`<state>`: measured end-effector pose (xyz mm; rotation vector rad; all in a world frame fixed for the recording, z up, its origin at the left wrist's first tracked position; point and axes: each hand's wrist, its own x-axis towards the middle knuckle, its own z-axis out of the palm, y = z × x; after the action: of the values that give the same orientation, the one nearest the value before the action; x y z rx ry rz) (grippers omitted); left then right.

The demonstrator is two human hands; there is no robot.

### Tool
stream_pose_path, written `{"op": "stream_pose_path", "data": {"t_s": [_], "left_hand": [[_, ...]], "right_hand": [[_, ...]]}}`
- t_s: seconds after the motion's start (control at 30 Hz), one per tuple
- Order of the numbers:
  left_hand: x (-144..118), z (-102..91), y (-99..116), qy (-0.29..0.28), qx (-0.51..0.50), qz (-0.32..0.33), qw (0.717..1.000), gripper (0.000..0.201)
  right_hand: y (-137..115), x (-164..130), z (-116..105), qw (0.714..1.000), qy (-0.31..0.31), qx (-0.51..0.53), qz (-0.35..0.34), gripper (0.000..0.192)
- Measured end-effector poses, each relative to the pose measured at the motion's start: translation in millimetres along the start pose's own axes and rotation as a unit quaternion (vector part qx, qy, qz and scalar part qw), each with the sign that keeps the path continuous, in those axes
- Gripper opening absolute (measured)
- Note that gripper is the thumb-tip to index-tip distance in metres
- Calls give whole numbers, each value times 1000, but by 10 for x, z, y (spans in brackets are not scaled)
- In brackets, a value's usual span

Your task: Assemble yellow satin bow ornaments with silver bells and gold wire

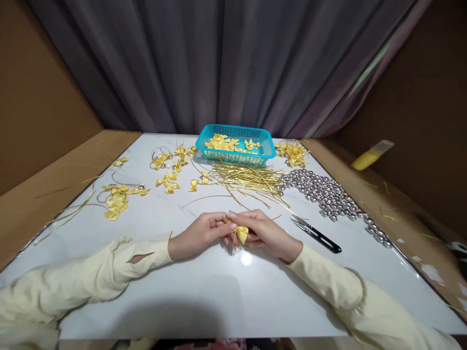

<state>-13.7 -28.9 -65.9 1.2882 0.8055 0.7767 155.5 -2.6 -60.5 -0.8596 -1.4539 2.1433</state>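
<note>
Close together over the near middle of the white table, both hands pinch one yellow ribbon bow (242, 234). My left hand (204, 234) grips it from the left with thumb and fingers closed. From the other side my right hand (268, 233) has its fingertips on the same bow. Part of the bow is hidden behind the fingers. A thin cord end shows beyond my right hand. Just right of that hand lies a pair of black-handled thread snips (316, 235). A pile of gold cords (250, 179) spreads beyond the hands.
A blue basket (237, 156) with yellow bows stands at the back. Silver beads (324, 192) are heaped on the right. Bows with cords lie at left (116, 201), back left (177, 158) and back right (293, 154). A grey curtain (189, 63) hangs behind the table (175, 296).
</note>
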Motion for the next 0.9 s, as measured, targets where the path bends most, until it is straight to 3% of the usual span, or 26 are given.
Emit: {"op": "stream_pose_path", "data": {"t_s": [0.23,0.67,0.77,0.9], "left_hand": [[19,-23,-31,3,-42,-5,999,23],[31,-24,-67,5,-101,-22,995,25],[-2,-6,-50,2,-91,-25,996,25],[-78,41,4,-42,-61,-44,996,26]], "right_hand": [[16,4,57,996,69,44,-22,41],[32,17,98,992,121,33,-25,41],[17,29,12,986,155,32,-45,45],[-121,-13,-267,965,240,28,-107,47]]}}
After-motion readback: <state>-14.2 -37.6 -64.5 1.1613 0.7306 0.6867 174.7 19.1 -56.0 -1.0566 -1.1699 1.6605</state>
